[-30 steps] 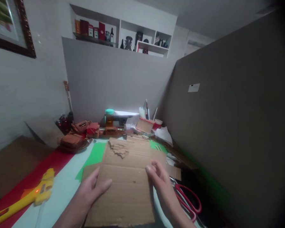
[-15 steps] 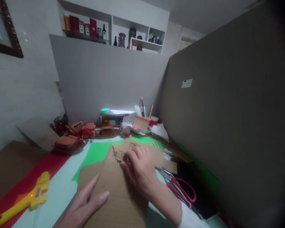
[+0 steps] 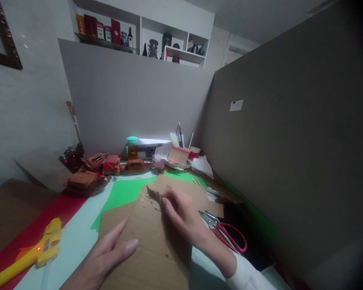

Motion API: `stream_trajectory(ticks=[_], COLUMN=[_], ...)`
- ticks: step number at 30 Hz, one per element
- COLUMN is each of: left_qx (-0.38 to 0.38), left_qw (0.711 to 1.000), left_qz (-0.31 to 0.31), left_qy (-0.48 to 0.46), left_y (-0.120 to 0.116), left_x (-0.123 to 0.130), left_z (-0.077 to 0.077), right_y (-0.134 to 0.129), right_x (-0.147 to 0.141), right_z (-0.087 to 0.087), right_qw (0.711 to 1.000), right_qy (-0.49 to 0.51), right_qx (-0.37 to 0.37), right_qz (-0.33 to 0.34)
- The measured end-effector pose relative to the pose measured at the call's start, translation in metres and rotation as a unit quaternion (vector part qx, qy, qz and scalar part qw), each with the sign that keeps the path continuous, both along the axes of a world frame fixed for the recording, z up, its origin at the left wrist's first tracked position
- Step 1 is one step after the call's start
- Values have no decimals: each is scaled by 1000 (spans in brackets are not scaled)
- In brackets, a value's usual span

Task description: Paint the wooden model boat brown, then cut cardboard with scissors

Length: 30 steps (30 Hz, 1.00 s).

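Note:
A long piece of brown cardboard (image 3: 151,245) lies in front of me, its far end torn and rough. My left hand (image 3: 111,249) holds its left edge, thumb on top and fingers at the side. The fingers of my right hand (image 3: 181,213) pinch a dark, ragged strip of torn cardboard (image 3: 155,195) at the far end. More cardboard (image 3: 193,193) lies beneath and beyond. Red-handled scissors (image 3: 230,237) rest right of my right wrist.
A yellow glue gun (image 3: 48,245) with a lit orange light lies at the left. Brown model boats (image 3: 86,181), a teal-lidded jar (image 3: 132,148), a stick holder (image 3: 179,155) and a red cup (image 3: 194,153) stand at the back. Grey panels (image 3: 139,96) rise behind and right.
My right hand has moved slightly right and turned, and the torn strip now lifts from the cardboard's far end. My left hand keeps its hold. The view has shifted a little.

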<state>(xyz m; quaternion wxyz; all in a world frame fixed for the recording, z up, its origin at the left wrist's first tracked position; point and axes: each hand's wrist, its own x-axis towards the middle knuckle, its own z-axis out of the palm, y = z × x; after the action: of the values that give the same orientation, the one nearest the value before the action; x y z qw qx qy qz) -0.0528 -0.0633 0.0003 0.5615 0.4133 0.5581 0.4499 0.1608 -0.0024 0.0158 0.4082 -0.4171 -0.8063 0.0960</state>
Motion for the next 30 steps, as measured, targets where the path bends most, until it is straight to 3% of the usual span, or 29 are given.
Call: stream_trajectory(ticks=[14,17,22,30], left_qx=[2,-12,26,13], left_qw=[999,996,996,992], left_qz=[-38,-79,-78,-111], left_qy=[-1,-39,-28,-54], left_y=[3,2,2,3], left_x=[-6,-5,-4,-3], left_z=[3,7,9,12], right_y=[-8,-7,-5,-6], right_x=[10,10,12,22], right_z=[0,0,2,12], right_qw=[979,976,974,979], right_qy=[142,160,173,163], right_qx=[-143,-151,-144,-121], right_qz=[-6,-5,-7,-19])
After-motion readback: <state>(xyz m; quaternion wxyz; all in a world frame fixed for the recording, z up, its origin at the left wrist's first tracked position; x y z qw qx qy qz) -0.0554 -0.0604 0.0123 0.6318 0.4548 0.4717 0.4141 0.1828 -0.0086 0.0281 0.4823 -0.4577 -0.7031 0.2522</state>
